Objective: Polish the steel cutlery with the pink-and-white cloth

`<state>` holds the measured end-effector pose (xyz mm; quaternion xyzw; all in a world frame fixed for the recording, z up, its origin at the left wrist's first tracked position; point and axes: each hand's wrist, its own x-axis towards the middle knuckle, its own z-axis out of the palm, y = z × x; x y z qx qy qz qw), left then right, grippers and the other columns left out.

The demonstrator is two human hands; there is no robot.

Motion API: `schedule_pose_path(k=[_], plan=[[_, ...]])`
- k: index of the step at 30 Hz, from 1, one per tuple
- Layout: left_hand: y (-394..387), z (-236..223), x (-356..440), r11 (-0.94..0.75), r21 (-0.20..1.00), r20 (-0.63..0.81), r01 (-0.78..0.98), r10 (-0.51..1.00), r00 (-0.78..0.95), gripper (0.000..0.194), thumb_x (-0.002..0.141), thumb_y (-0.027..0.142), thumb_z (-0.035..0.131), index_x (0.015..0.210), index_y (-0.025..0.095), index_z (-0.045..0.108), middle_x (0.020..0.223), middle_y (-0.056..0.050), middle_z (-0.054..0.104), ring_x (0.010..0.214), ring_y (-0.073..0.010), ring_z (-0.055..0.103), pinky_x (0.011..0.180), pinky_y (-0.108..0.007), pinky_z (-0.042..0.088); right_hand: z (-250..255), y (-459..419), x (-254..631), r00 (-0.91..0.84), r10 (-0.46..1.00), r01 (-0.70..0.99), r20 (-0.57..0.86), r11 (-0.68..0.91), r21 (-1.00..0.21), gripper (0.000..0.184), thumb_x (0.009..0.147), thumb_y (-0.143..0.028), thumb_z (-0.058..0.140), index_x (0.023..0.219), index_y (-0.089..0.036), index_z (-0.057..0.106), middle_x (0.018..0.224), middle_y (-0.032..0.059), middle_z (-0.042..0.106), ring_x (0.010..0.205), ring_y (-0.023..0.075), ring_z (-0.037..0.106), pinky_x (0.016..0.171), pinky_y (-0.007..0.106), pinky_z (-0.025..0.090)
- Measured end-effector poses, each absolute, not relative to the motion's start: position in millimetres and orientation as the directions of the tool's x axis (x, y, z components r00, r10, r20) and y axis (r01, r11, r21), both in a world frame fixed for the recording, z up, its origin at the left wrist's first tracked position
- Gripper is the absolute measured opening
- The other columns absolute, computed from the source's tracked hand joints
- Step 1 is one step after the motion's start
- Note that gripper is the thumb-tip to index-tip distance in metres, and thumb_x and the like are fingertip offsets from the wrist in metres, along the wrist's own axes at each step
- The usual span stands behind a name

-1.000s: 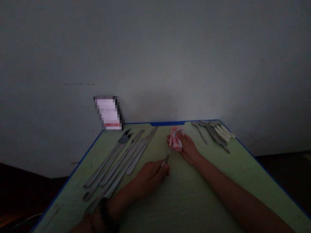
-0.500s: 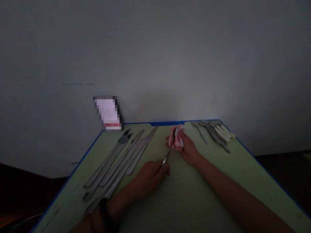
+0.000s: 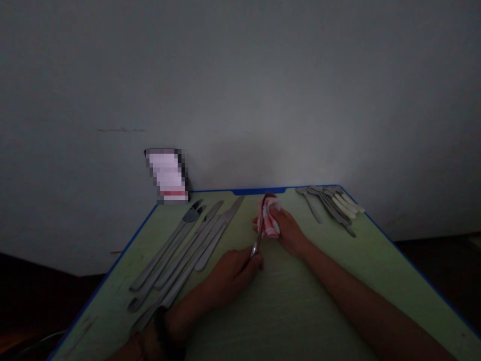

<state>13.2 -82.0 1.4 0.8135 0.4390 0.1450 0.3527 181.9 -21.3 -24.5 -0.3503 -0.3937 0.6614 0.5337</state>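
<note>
My left hand [image 3: 238,273], with a dark bracelet at the wrist, is closed round the handle of a shiny metal spoon [image 3: 256,246]. The spoon points away from me, its dark, rounded head lying against a pink-and-white cloth [image 3: 271,223]. My right hand [image 3: 288,228] is closed on that cloth, fingers behind it and thumb on its front. Cloth and spoon are held above the green table [image 3: 285,311]. The cloth's folds partly hide the spoon's head.
Several long metal knives [image 3: 216,235] and long-handled spoons [image 3: 171,250] lie on the left. At the back right is a pile of smaller metal cutlery [image 3: 330,208], some with white handles [image 3: 345,205]. A phone with a blurred screen [image 3: 169,175] leans against the wall [image 3: 240,100].
My right hand has shifted the cloth slightly to the left along the spoon, and the spoon's tip now shows at the cloth's upper edge. My left hand has stayed almost still.
</note>
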Motion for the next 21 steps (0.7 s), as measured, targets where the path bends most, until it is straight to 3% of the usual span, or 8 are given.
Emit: schedule_pose_path(k=[11, 16, 21], plan=[[-81, 0, 14, -0.370, 0.687, -0.080, 0.626, 0.817, 0.571, 0.036, 0.094, 0.036, 0.029, 0.076, 0.017, 0.054, 0.069, 0.000, 0.057, 0.066, -0.0145, 0.054, 0.061, -0.023, 0.037, -30, -20, 183, -0.225, 0.974, -0.410, -0.018, -0.111, -0.905, 0.042, 0.081, -0.052, 0.054, 0.096, -0.014, 0.062, 0.082, 0.0094, 0.071, 0.064, 0.0182, 0.067, 0.056, 0.029, 0.052], [-81, -2, 14, -0.400, 0.683, -0.056, 0.611, 0.805, 0.590, 0.033, 0.093, 0.034, 0.031, 0.072, 0.017, 0.050, 0.065, 0.002, 0.052, 0.061, -0.0122, 0.050, 0.057, -0.022, 0.034, -22, -16, 183, -0.200, 0.976, -0.574, -0.087, -0.189, -0.797, 0.040, 0.089, -0.048, 0.041, 0.097, -0.014, 0.061, 0.075, 0.0081, 0.071, 0.061, 0.0173, 0.067, 0.063, 0.031, 0.053], [-80, -4, 14, -0.416, 0.648, -0.073, 0.638, 0.800, 0.595, 0.030, 0.091, 0.033, 0.033, 0.067, 0.017, 0.045, 0.061, 0.003, 0.048, 0.056, -0.0108, 0.046, 0.053, -0.022, 0.030, -21, -10, 188, -0.184, 0.977, -0.728, -0.109, -0.210, -0.653, 0.042, 0.092, -0.045, 0.031, 0.101, -0.015, 0.060, 0.085, 0.0101, 0.072, 0.078, 0.0202, 0.069, 0.075, 0.036, 0.052]])
